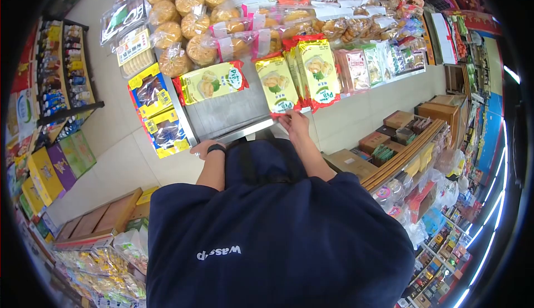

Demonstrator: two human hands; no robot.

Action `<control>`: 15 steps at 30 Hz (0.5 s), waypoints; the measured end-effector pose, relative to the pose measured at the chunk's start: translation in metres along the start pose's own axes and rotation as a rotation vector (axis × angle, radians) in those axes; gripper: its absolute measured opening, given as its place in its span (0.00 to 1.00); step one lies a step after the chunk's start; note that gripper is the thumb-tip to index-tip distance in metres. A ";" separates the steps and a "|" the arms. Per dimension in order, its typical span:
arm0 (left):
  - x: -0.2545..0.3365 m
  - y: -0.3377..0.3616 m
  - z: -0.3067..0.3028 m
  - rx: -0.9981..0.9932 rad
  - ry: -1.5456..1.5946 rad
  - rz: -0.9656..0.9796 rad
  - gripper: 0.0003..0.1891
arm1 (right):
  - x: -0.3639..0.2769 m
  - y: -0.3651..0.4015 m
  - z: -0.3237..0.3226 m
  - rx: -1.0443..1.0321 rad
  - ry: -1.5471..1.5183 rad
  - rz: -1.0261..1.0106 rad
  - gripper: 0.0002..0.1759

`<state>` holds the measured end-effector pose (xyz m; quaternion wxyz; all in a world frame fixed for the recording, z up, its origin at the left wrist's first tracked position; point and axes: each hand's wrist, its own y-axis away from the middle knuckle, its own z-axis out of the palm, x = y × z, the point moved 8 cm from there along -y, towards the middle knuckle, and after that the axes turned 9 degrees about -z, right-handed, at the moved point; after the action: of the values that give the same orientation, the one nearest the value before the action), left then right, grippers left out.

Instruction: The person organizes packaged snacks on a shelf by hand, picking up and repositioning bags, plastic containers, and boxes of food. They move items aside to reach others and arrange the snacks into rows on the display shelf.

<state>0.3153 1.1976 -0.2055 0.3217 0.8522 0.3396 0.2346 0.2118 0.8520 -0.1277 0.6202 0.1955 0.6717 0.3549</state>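
My right hand [295, 124] pinches the lower end of an upright yellow-and-red packet of pia cakes [276, 87]. More packets of the same kind [319, 71] stand just right of it. Another pia packet [211, 83] lies sideways at the left, above the bare part of a metal tray [222, 113]. At the tray's near left corner, my left hand [202, 148], with a black band at the wrist, is curled on the rim. Its fingertips are partly hidden.
Bagged round pastries [194, 24] fill the display behind the tray. Blue-and-yellow boxes [158, 110] line its left side, and small snack packs [375, 63] its right. Cardboard boxes [347, 163] stand at the right; a bottle shelf [75, 63] stands at the left.
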 end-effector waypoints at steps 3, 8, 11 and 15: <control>-0.001 0.016 -0.009 -0.014 0.037 -0.013 0.42 | 0.003 -0.016 0.010 -0.082 -0.072 0.070 0.19; -0.002 0.013 -0.007 -0.037 0.069 -0.002 0.42 | -0.014 0.023 0.033 -0.219 -0.045 0.179 0.24; 0.000 0.004 -0.004 -0.077 0.068 0.026 0.41 | -0.025 0.051 0.062 -0.406 0.191 0.224 0.29; 0.005 0.050 -0.028 -0.088 -0.085 0.128 0.44 | -0.049 0.060 0.147 -0.747 0.931 -0.531 0.41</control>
<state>0.3224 1.1835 -0.1498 0.3573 0.8663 0.2598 0.2331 0.3513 0.8923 -0.0473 0.3573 -0.3800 0.7270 0.4466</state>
